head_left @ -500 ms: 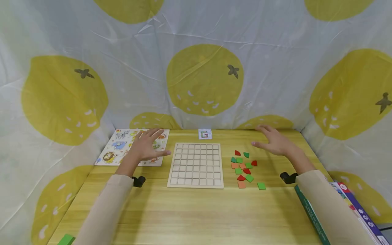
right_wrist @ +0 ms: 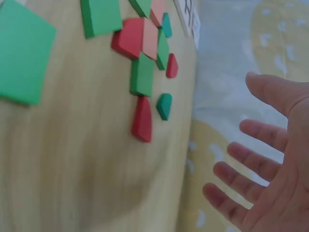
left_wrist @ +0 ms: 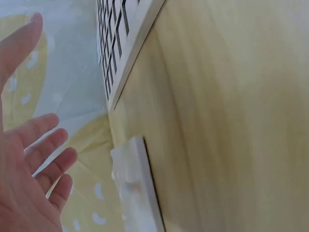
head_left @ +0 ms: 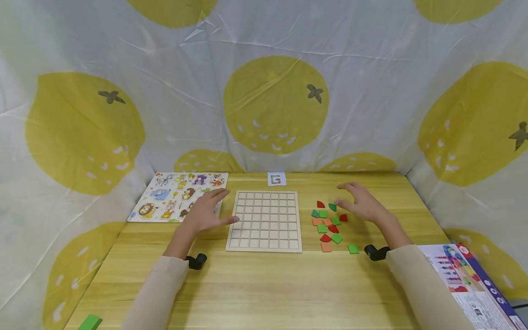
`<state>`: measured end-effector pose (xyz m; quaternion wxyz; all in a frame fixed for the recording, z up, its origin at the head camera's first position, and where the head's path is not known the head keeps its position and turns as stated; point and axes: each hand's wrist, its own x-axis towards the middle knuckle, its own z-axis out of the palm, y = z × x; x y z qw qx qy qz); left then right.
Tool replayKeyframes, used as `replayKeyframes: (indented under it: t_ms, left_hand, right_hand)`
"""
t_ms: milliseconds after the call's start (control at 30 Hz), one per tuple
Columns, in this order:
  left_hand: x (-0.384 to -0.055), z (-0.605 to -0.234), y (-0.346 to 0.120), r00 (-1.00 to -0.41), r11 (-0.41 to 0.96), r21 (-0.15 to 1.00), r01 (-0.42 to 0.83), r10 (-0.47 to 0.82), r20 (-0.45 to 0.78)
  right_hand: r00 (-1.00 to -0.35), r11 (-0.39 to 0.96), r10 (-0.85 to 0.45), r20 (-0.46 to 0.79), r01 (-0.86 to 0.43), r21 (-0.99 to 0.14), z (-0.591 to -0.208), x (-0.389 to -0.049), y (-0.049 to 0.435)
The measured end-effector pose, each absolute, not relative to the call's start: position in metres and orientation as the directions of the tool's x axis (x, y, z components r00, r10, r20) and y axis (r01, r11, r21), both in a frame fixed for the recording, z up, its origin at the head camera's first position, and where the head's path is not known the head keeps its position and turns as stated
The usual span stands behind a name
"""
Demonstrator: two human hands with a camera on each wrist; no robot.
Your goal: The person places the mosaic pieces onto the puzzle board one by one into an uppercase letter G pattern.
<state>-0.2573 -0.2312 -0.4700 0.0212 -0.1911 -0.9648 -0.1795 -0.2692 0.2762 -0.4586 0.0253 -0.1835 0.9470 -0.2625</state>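
Note:
My left hand hovers between the animal puzzle board and the wooden grid board, thumb reaching toward the grid's left edge. In the left wrist view its fingers are spread and hold nothing. My right hand hangs in the air just behind and right of a loose group of tiles, with its thumb apart from its fingers and nothing held. The tiles are green squares, orange squares, red quarter-rounds and dark green quarter-rounds. All the grid's cells are bare.
A small pattern card lies behind the grid board. The animal puzzle board is at the back left. A printed box lies at the right edge, and a green block at the front left. Lemon-print cloth walls the table.
Both hands have moved inward and nearer the body, the left toward the grid board and the right toward the tiles. The tiles and boards stay where they were.

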Motion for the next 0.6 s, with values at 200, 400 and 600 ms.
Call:
replayKeyframes:
  t_ms: [200, 400, 600]
  left_hand:
    - [-0.248, -0.487, -0.220, -0.922, 0.838, 0.384, 0.387, 0.363, 0.136]
    - [-0.239, -0.499, -0.210, -0.921, 0.800, 0.460, 0.385, 0.368, 0.131]
    - [-0.227, -0.504, -0.205, -0.927, 0.771, 0.529, 0.353, 0.365, 0.085]
  right_hand:
    - [-0.935, 0.760, -0.353, 0.036, -0.309, -0.571, -0.477, -0.268, 0.272]
    - [-0.937, 0.749, -0.347, 0.032, -0.297, -0.592, -0.491, -0.270, 0.271]
    - [-0.937, 0.737, -0.347, 0.028, -0.291, -0.610, -0.505, -0.272, 0.271]
